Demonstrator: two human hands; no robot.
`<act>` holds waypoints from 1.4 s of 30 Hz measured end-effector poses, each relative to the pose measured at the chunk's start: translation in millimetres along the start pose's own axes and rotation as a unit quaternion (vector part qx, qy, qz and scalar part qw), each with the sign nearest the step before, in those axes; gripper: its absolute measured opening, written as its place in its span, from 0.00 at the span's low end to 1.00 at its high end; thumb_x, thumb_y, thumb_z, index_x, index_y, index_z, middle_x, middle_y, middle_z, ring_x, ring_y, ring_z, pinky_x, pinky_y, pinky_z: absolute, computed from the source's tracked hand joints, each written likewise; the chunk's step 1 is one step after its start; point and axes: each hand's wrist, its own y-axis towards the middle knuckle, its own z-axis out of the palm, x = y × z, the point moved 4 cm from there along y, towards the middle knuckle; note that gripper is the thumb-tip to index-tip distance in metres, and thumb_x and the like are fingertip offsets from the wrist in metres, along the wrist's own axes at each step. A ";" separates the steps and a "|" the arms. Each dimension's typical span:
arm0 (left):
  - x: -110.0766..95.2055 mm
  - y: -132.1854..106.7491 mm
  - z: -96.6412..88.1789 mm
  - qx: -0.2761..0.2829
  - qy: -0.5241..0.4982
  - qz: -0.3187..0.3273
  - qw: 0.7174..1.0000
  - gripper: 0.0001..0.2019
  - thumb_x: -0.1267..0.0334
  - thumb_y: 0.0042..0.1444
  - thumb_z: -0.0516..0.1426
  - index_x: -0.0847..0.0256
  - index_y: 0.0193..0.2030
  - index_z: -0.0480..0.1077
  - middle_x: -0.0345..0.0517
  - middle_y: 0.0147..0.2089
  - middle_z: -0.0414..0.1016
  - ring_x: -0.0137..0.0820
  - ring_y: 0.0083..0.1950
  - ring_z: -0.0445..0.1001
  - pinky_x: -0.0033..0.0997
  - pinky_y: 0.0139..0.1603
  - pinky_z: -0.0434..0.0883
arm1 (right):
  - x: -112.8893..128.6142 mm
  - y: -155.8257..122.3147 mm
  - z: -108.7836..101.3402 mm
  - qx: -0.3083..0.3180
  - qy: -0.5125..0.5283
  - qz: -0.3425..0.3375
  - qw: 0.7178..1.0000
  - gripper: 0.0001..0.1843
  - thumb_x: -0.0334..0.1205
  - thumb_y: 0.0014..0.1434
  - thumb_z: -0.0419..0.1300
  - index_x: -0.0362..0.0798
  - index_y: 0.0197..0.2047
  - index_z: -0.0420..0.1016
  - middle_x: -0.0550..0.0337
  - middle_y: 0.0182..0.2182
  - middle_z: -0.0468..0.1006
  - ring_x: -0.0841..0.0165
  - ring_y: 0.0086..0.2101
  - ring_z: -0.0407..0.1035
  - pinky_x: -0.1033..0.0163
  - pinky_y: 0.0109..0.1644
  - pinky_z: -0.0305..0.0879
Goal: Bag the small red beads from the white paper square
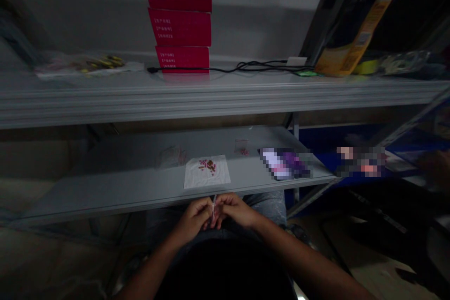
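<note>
My left hand (196, 215) and my right hand (232, 210) meet in front of the lower shelf's edge, above my lap. Between their pinched fingers is a small clear plastic bag (213, 204), seen nearly edge-on; its contents cannot be made out. Just beyond the hands, a white paper sheet (198, 179) lies on the shelf, with a small heap of brown and pink pieces (209, 166) on it. Behind it to the right rests a small clear bag with pink pieces (242, 148). Left of the sheet lie clear plastic bags (170, 156).
The grey lower shelf (123, 168) sits under an upper shelf (225, 98) holding stacked red boxes (183, 30), a black cable (225, 71), a yellow package (341, 58) and a bag with yellow-black pieces (101, 63). A blurred-out purple and white item (286, 164) lies at right.
</note>
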 end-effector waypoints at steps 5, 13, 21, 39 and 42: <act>3.6 0.5 0.6 -0.003 -0.055 -0.009 0.998 0.17 0.49 0.62 0.52 0.59 0.28 0.63 0.40 0.24 0.68 0.27 0.22 0.64 0.27 0.24 0.60 | 1.0 -1.0 4.8 0.001 0.025 -0.019 1.000 0.12 0.45 0.61 0.63 0.44 0.35 0.73 0.57 0.29 0.80 0.69 0.29 0.76 0.65 0.32 0.72; -12.9 -4.2 -16.6 -0.160 0.101 0.072 0.979 0.14 0.60 0.60 0.51 0.58 0.24 0.62 0.38 0.22 0.61 0.29 0.25 0.62 0.29 0.28 0.62 | 8.7 1.4 -12.2 -0.084 -0.015 -0.015 0.996 0.07 0.39 0.56 0.59 0.46 0.28 0.72 0.61 0.21 0.76 0.72 0.23 0.71 0.69 0.27 0.65; -15.1 -7.2 0.6 -0.107 0.194 0.150 0.964 0.34 0.61 0.49 0.68 0.55 0.65 0.66 0.60 0.64 0.69 0.52 0.64 0.68 0.59 0.66 0.62 | 9.6 -0.3 -15.0 -0.077 -0.015 -0.021 0.997 0.05 0.37 0.53 0.60 0.46 0.28 0.73 0.64 0.21 0.76 0.74 0.20 0.68 0.69 0.26 0.64; -5.6 -3.1 -2.4 -0.079 -0.073 0.033 0.994 0.20 0.52 0.57 0.62 0.57 0.54 0.72 0.52 0.48 0.77 0.36 0.45 0.76 0.33 0.41 0.73 | 55.6 -23.9 18.0 -0.058 -0.327 -0.144 0.932 0.09 0.45 0.67 0.59 0.49 0.45 0.74 0.61 0.30 0.77 0.69 0.28 0.71 0.63 0.34 0.67; 0.5 -4.2 0.1 -0.060 -0.103 -0.023 0.993 0.21 0.47 0.57 0.61 0.59 0.51 0.73 0.48 0.40 0.76 0.30 0.34 0.73 0.28 0.30 0.68 | 61.1 -25.7 21.3 -0.075 -0.398 -0.173 0.898 0.11 0.42 0.69 0.57 0.48 0.36 0.77 0.58 0.33 0.80 0.67 0.34 0.73 0.61 0.42 0.67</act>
